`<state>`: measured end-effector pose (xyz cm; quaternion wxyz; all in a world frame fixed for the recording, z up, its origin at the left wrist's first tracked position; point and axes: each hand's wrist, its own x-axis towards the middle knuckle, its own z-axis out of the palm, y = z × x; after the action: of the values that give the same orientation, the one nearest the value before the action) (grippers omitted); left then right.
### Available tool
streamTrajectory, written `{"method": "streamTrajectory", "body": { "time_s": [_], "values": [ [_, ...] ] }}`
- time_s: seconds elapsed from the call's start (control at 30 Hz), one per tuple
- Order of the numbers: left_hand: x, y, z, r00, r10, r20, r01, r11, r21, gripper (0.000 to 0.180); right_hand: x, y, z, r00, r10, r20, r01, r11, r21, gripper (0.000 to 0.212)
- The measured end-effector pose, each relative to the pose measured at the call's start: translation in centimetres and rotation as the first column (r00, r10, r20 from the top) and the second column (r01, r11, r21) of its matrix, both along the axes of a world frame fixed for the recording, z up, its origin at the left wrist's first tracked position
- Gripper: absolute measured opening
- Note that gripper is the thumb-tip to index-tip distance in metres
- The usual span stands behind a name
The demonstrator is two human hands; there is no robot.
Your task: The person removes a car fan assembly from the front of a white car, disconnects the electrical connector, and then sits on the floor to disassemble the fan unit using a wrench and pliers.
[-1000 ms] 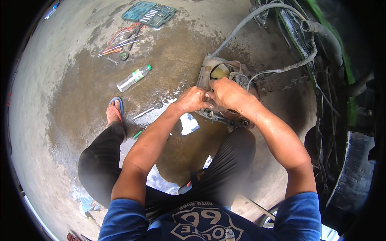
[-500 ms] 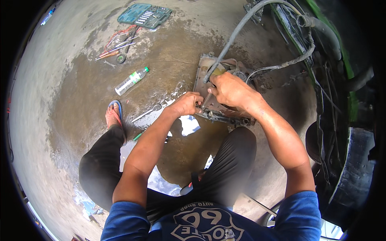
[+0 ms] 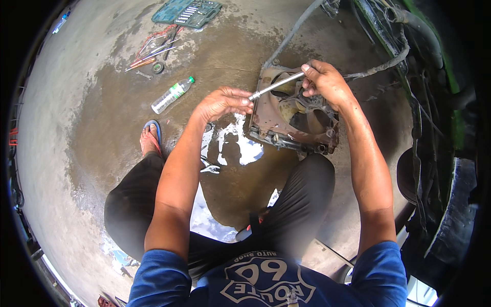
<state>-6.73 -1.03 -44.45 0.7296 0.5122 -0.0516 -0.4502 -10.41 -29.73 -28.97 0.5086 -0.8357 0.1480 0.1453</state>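
Observation:
A silver socket extension bar (image 3: pixel 277 87) is held slantwise between my two hands, above the fan side of a dusty car radiator (image 3: pixel 266 113). My right hand (image 3: pixel 329 83) grips its upper right end between thumb and fingers. At the lower left end, which looks like a socket, the fingers of my left hand (image 3: pixel 225 104) pinch it. The brownish radiator lies flat on the wet floor, with its fan shroud and round opening upward. A grey hose (image 3: pixel 294 38) rises from behind its far left corner. Pliers (image 3: pixel 209 166) lie below my left forearm.
A water bottle (image 3: pixel 173 95) lies left of my hands. Farther off are screwdrivers (image 3: pixel 141 63), a tape roll (image 3: pixel 158 67), a small wrench (image 3: pixel 144 75) and an unfolded teal socket case (image 3: pixel 190 14). A puddle (image 3: pixel 225 197) spreads between my legs. Vehicle bodywork (image 3: pixel 429 117) stands at the right.
Both hands have come up from the radiator's near left edge, my right one moving right and up. The bar is now plainly visible between them, and the radiator's fan opening is uncovered.

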Motion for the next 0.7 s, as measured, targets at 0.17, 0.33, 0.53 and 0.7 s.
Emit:
{"method": "streamTrajectory", "body": {
  "time_s": [0.17, 0.33, 0.53, 0.7],
  "values": [
    [2.0, 2.4, 0.0, 0.967, -0.180, 0.180, 0.127, 0.955, 0.269, 0.040, -1.2, 0.6, -0.8, 0.968, 0.054, 0.245, -0.054, 0.998, -0.007, 0.028],
    [-0.2, 4.3, -8.9, 0.906, -0.315, 0.282, 0.004, 0.674, 0.739, 0.018, -3.6, 0.5, 0.7, 0.906, 0.089, 0.414, 0.027, 0.964, -0.266, 0.030],
    [-4.7, 3.6, -16.2, 0.701, -0.591, 0.399, -0.191, 0.383, 0.904, 0.050, -9.8, -1.7, -0.4, 0.760, -0.282, 0.585, 0.332, 0.943, 0.023, 0.022],
    [-3.1, -3.2, -10.1, 0.995, -0.044, 0.095, -0.022, 0.803, 0.596, 0.097, -14.2, -5.4, -4.7, 0.408, -0.802, 0.436, 0.470, 0.594, 0.653, 0.034]
  ]
}}
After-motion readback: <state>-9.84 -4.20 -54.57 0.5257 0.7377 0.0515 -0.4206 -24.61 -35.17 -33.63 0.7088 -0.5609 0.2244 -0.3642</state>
